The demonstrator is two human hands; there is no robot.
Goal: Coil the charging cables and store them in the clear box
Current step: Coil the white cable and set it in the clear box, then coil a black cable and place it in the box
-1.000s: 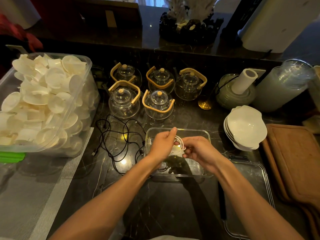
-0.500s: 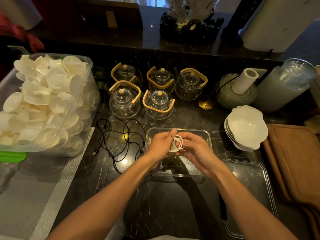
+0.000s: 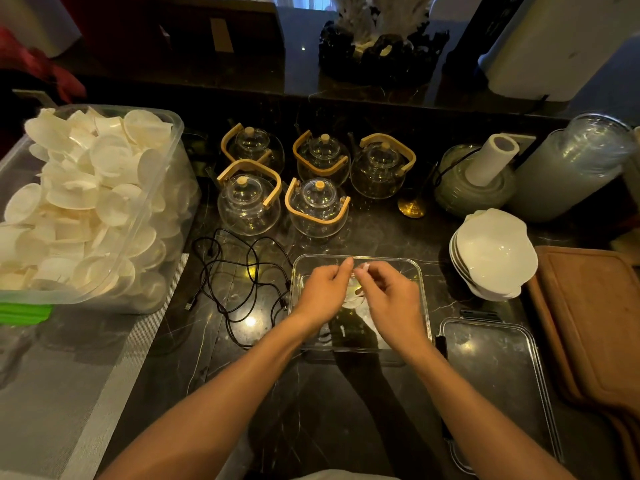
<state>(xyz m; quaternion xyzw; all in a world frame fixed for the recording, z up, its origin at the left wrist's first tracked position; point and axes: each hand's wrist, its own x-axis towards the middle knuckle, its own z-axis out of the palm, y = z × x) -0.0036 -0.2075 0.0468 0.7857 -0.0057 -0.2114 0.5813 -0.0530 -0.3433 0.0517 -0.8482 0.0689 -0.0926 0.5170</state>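
Dark marble counter (image 3: 311, 410) runs under everything, with a big plastic tub (image 3: 173, 140) of white cups at the far left. Near the middle sits the clear box (image 3: 424, 299), its lid (image 3: 498, 382) just to the right. Both hands meet over the box: the left hand (image 3: 323, 292) and right hand (image 3: 391, 299) pinch a coiled white cable (image 3: 355, 297) between curled fingers. Loose black cables (image 3: 239, 275) sprawl left of the box.
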